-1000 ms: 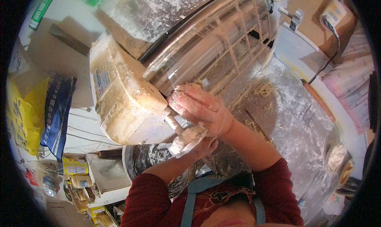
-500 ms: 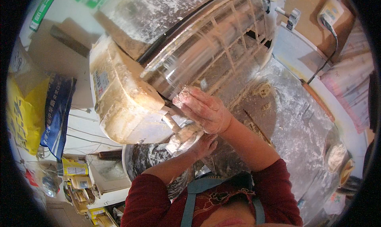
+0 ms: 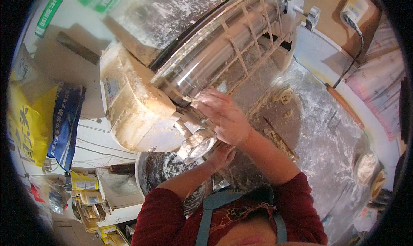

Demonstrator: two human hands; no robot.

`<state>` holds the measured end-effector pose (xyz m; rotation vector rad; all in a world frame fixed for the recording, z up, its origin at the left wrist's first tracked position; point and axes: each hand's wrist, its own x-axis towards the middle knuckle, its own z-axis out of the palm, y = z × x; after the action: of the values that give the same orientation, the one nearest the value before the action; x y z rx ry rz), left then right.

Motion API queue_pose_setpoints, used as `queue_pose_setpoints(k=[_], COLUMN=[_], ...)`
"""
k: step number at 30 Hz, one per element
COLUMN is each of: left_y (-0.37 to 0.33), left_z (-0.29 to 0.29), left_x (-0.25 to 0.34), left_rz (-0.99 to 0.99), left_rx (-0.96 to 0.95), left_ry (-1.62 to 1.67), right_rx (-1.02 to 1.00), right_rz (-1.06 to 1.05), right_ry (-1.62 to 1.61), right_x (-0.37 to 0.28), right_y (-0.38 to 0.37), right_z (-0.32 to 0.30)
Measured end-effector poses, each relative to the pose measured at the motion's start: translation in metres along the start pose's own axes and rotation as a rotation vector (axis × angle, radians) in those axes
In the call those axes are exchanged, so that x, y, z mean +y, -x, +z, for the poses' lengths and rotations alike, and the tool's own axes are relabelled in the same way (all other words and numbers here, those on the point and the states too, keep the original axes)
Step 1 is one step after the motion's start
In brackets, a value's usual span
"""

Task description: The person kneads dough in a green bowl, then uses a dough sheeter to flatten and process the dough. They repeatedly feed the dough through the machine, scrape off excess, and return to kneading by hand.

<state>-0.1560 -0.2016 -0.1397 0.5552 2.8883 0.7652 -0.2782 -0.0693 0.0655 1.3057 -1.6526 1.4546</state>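
Note:
A flour-dusted dough roller machine (image 3: 142,104) stands before me, with a shiny metal roller (image 3: 195,69) behind a wire guard (image 3: 235,50). My right hand (image 3: 223,117) is at the left end of the roller, its floury fingers bent and pressed together; a pale scrap shows by their tips, but what they hold is hidden. Below it, close to a flour-caked knob (image 3: 193,145) on the machine's side, is my left hand (image 3: 222,156). Its fingers are largely hidden, so their grip does not show.
To the right spreads a floury metal worktop (image 3: 322,130) with dough bits (image 3: 284,96) and a thin stick (image 3: 280,138). A wooden-handled tool (image 3: 344,106) lies at its far edge. A dark floury basin (image 3: 159,173) sits below the machine. Yellow and blue bags (image 3: 64,121) hang at left.
My right hand has turned slightly at the roller's end, its back now more in sight. The left hand stays nearly in place. The whole view has shifted a little.

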Motion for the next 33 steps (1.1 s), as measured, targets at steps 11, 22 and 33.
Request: queue_pose_setpoints(k=[11, 22, 33], left_y=[-0.009, -0.007, -0.011], left_z=[0.007, -0.004, 0.0], left_x=[-0.003, 0.001, 0.0], left_rz=[0.113, 0.006, 0.031], left_rx=[0.092, -0.031, 0.018], left_ry=[0.056, 0.121, 0.065], right_rx=[0.472, 0.312, 0.224], right_rz=[0.956, 1.222, 0.959], right_ry=[-0.328, 0.039, 0.448], right_x=[-0.033, -0.022, -0.014], right_y=[0.057, 0.158, 0.213], right_z=[-0.047, -0.086, -0.093])
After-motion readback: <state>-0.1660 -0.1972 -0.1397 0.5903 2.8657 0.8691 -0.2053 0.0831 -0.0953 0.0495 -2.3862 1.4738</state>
